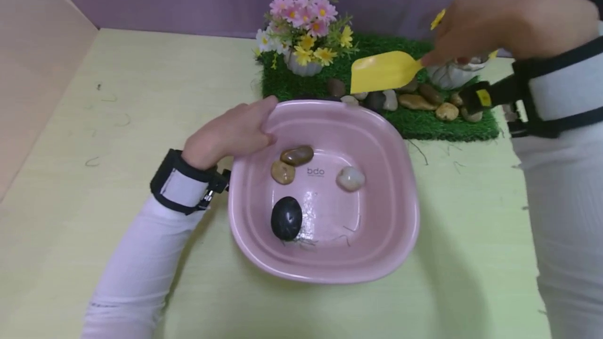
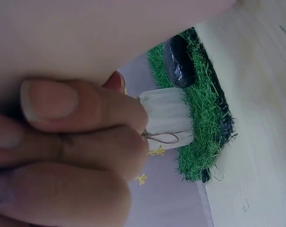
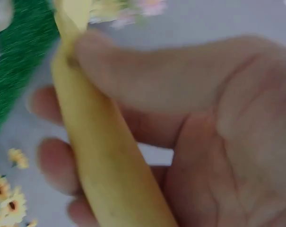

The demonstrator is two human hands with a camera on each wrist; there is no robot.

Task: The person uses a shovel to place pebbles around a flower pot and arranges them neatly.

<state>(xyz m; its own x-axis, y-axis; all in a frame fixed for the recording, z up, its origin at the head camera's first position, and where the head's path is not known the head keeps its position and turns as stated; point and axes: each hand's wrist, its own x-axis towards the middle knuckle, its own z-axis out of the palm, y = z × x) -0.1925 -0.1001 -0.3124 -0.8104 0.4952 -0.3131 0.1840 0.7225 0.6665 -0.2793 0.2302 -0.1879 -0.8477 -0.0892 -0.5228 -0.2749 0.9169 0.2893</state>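
Observation:
My left hand [image 1: 235, 132] grips the upper left rim of a pink basin [image 1: 325, 272]; in the left wrist view its fingers [image 2: 100, 151] are curled and the rim is hidden. Inside the basin lie a black stone [image 1: 286, 218], a brown stone [image 1: 297, 155], a tan stone [image 1: 283, 172] and a white stone [image 1: 350, 178]. My right hand [image 1: 513, 20] holds a small yellow shovel [image 1: 387, 71] above the row of stones behind the basin. In the right wrist view, thumb and fingers wrap its yellow handle [image 3: 105, 146].
Behind the basin lies a mat of artificial grass [image 1: 452, 128], with a row of stones [image 1: 414, 102]. A white pot of pink and yellow flowers [image 1: 306, 64] stands at its left, another pale pot [image 1: 452, 75] at its right. Loose grass bits dot the table [image 1: 118, 135].

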